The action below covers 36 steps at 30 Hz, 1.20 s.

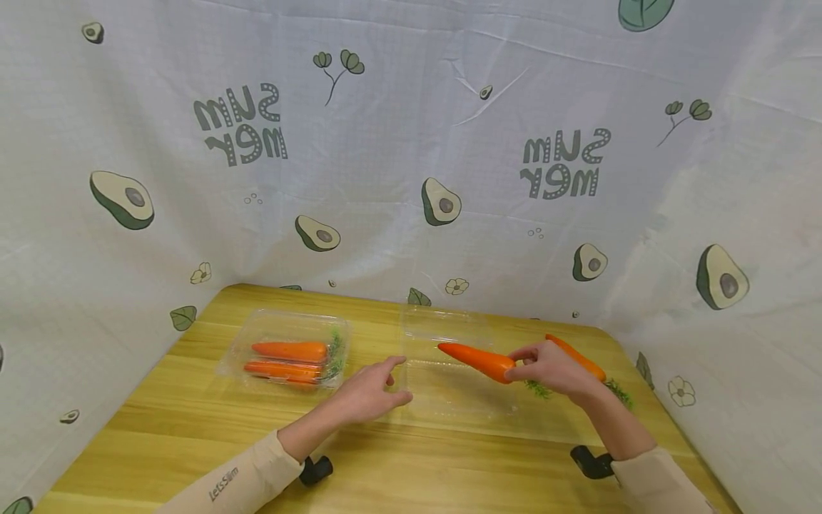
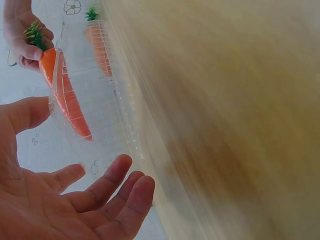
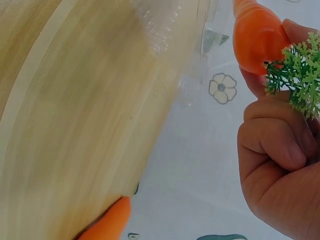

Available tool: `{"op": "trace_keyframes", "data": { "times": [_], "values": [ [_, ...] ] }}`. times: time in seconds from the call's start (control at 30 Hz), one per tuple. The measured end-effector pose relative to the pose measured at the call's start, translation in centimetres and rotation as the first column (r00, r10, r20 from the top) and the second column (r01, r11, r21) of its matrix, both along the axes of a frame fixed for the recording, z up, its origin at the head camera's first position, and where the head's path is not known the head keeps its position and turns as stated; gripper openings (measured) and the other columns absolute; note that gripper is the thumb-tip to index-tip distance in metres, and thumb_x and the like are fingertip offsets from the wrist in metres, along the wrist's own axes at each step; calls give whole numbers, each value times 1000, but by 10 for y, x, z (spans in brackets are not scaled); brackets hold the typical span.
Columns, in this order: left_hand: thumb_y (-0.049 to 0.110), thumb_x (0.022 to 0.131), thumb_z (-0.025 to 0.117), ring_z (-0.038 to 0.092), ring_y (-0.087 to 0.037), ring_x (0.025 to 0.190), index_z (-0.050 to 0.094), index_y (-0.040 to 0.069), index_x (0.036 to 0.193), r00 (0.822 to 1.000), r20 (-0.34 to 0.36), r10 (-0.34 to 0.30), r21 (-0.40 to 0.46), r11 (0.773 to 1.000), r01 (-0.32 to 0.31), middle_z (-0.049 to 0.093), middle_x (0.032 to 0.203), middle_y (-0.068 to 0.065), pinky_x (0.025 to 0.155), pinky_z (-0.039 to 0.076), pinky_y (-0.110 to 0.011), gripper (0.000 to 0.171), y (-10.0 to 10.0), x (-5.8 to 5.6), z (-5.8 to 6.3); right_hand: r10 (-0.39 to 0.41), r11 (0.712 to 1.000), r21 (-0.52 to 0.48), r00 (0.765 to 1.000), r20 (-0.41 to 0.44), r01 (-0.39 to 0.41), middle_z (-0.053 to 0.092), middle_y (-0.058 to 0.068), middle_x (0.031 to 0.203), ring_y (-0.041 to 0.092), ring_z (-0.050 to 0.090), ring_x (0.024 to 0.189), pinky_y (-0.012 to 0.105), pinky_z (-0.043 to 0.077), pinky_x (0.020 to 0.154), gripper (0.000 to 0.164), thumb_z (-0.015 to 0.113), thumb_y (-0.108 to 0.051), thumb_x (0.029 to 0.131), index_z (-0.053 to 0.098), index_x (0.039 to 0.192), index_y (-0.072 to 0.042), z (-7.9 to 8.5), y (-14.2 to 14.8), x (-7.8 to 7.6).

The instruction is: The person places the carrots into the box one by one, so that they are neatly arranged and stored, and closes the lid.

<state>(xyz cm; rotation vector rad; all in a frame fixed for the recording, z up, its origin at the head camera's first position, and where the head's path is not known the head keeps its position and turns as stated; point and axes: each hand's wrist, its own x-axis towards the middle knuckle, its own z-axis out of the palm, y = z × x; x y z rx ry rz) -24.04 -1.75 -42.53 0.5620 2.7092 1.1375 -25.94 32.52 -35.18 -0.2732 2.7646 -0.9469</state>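
My right hand (image 1: 549, 365) pinches a carrot (image 1: 478, 360) by its thick end, near the green leaves (image 3: 300, 72). The carrot is held over an opened clear plastic box (image 1: 449, 400), its tip pointing left. At that box's left edge is my left hand (image 1: 369, 392), fingers spread and holding nothing; in the left wrist view its thumb (image 2: 32, 114) is right at the clear plastic. A second carrot (image 1: 576, 358) lies on the table to the right, partly hidden behind the right hand.
On the left of the wooden table (image 1: 193, 400) a closed clear box (image 1: 257, 321) contains two carrots (image 1: 289, 350) with green tops. A white printed curtain (image 1: 385, 157) hangs behind the table and along both sides.
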Motion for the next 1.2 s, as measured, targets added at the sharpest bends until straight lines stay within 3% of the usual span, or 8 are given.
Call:
{"op": "trace_keyframes", "data": {
  "times": [0.1,0.2,0.47,0.7,0.9,1.03,1.13,1.2],
  "values": [
    [41,93,70,64,-24,97,41,16,154,1000,4,-3,2,1000,3,66,118,-11,74,52,-43,72,0,0,1,27,1000,-13,999,18,-27,56,3,83,18,43,73,31,33,62,52,78,-29,85,68,125,2,0,-4,0],
    [42,93,70,64,-23,96,41,16,154,1000,7,-6,0,1000,6,65,118,-11,72,51,-41,72,0,0,0,58,998,-37,998,40,-57,66,10,100,20,45,79,33,35,64,51,77,-27,86,68,125,3,0,-6,-2],
    [42,93,69,63,-23,96,41,17,154,1000,7,-3,-6,1000,3,65,118,-11,71,50,-41,71,1,-1,0,55,998,1,998,21,-55,69,8,105,21,53,83,33,44,70,43,80,-26,83,73,117,0,-7,-16,-10],
    [41,94,69,63,-22,93,41,17,154,1000,12,3,-10,1000,-3,65,117,-10,70,50,-41,71,0,0,1,78,995,58,997,5,-78,71,10,115,20,57,88,35,49,77,46,81,-26,82,72,119,0,-13,-20,-18],
    [41,94,69,62,-21,93,42,18,154,1000,9,1,-11,1000,0,65,117,-10,69,49,-40,70,-1,0,1,95,994,58,995,26,-96,71,7,107,20,54,81,34,44,72,47,81,-23,82,71,121,0,-19,-20,-26],
    [42,94,69,62,-22,93,42,19,154,1000,6,-4,-10,1000,4,65,119,-11,68,49,-39,70,-1,0,0,113,992,59,993,32,-115,57,0,78,18,45,71,32,36,64,46,80,-21,81,71,121,0,-23,-21,-31],
    [42,94,68,62,-22,95,42,19,155,1000,7,-8,-6,1000,8,64,120,-11,69,49,-40,70,-1,1,1,132,989,69,991,31,-133,49,1,74,18,43,71,33,35,64,46,80,-19,81,71,122,0,-23,-23,-32],
    [42,94,68,63,-22,95,41,19,155,1000,9,-10,-4,1000,10,64,120,-12,69,49,-40,70,-1,1,1,142,986,83,990,22,-144,54,2,80,19,45,74,33,37,66,46,80,-18,81,71,122,1,-24,-25,-32]
  ]
}}
